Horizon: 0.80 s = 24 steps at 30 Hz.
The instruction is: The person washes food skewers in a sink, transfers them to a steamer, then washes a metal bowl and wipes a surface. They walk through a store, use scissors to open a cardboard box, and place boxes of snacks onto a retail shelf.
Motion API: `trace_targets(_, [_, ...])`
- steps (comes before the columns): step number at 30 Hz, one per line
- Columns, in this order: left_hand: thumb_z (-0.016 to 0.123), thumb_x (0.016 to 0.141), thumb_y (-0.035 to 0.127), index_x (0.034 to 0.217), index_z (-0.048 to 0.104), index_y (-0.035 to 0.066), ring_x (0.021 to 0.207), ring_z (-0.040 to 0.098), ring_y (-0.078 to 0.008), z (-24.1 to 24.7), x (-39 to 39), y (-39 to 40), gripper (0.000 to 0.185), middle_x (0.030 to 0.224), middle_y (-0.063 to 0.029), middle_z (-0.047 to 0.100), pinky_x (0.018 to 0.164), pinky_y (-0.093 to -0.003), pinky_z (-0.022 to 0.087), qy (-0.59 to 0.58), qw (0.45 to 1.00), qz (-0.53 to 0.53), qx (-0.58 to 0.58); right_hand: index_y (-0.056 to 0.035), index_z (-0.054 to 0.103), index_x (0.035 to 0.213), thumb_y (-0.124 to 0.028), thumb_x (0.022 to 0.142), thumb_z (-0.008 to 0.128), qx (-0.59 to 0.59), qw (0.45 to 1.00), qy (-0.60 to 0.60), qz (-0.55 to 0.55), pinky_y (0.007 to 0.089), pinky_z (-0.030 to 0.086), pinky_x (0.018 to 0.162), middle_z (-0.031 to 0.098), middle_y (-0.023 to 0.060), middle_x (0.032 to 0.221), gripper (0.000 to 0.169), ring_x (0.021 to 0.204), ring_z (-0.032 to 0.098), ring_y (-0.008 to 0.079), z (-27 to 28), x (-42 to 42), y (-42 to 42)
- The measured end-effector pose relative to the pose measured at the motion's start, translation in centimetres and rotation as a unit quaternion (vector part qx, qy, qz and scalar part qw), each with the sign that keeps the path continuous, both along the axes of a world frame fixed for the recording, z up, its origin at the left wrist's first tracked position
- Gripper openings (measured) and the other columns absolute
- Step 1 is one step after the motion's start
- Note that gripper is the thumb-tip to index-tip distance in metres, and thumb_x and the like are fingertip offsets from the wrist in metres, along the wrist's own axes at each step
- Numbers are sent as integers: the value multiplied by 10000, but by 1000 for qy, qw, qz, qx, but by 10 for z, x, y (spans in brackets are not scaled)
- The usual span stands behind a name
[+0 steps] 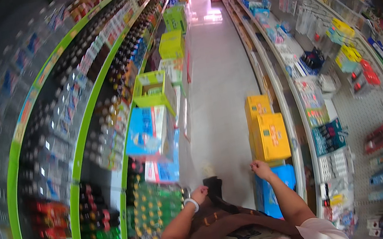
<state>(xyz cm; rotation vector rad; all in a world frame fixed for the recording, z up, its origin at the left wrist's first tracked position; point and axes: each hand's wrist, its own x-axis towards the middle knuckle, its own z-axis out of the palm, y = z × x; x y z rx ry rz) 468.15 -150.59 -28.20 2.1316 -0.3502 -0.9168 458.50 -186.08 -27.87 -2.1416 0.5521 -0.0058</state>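
My left hand point(199, 194), with a light band at the wrist, hangs over the front of my brown apron point(228, 232) with its fingers curled and nothing seen in it. Close beside the near corner of a yellow carton point(273, 137), my right hand point(259, 168) is raised, its fingers loosely bent; I cannot tell whether it touches the carton. Below that hand stands a blue carton point(281, 188). Green bottles point(159, 203) are packed together to the left of my left hand.
Green-edged shelves point(85, 136) of drink bottles line the left, with a blue-and-white carton point(148, 130) and an open green carton point(151, 88) along their foot. A pegboard point(355, 112) with small packaged goods is on the right. A grey floor aisle point(215, 78) runs ahead.
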Motion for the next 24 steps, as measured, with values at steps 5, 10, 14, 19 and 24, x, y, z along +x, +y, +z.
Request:
trace_targets(5, [497, 866, 339, 1117, 637, 34, 1045, 591, -375, -75, 182, -26, 419, 1107, -230, 624, 936, -426, 442, 87, 989, -89, 85, -32, 634, 798, -309, 886, 531, -46, 982, 134, -123, 354, 503, 594, 649, 134, 719, 309, 680, 651, 207, -60, 48, -82])
trace_targets(10, [494, 835, 295, 1072, 662, 62, 1015, 607, -372, -68, 385, -74, 373, 1102, -211, 632, 906, -423, 466, -6, 934, -239, 265, -45, 671, 790, -218, 790, 551, -167, 862, 400, 261, 444, 513, 650, 669, 189, 836, 211, 766, 657, 340, -64, -12, -108])
trace_targets(14, [471, 857, 311, 1059, 655, 89, 1024, 600, -351, -48, 525, -154, 352, 1093, -191, 637, 920, -409, 461, -23, 977, -99, 185, -52, 665, 794, -220, 800, 547, 42, 889, 455, 21, 429, 509, 611, 662, 175, 794, 206, 727, 653, 324, -59, 82, -156])
trace_targets(19, [570, 785, 234, 1123, 602, 82, 1118, 533, -361, -68, 643, -184, 372, 1231, -197, 548, 959, -420, 425, -85, 963, -40, 254, -61, 657, 799, -223, 813, 542, 48, 918, 392, 48, 411, 504, 562, 653, 158, 742, 200, 678, 648, 303, -94, 267, -298])
trace_targets(24, [591, 731, 236, 1248, 493, 49, 1226, 422, -415, -37, 723, -252, 558, 1311, -254, 465, 1001, -472, 359, -9, 924, 204, 322, -69, 650, 804, -226, 826, 538, 146, 943, 289, -80, 393, 499, 514, 644, 140, 690, 194, 629, 643, 282, -113, 496, -570])
